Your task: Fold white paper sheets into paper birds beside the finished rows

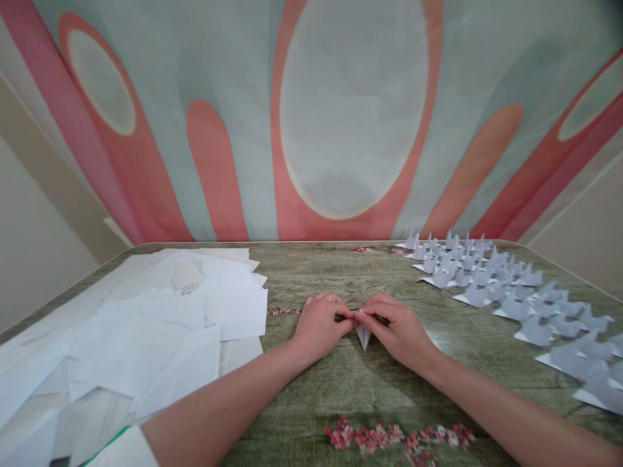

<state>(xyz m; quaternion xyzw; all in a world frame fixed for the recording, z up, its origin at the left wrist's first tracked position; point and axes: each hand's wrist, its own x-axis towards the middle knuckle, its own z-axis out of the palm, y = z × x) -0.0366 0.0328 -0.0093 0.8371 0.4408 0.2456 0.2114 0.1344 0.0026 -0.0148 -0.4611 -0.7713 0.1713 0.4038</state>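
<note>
Flanking the pinched folded paper (364,337) lie loose sheets (160,331) and paper birds (516,306).

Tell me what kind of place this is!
Probably a paper-craft table indoors: white sheets lie heaped on its left, folded bird-like papers stand on its right, with a patterned backdrop behind.

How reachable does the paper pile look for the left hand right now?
Probably yes: the paper pile lies beside the left hand, with nothing standing between them. That hand is pinching the folded paper, though, so its grip would likely need freeing first.
</note>
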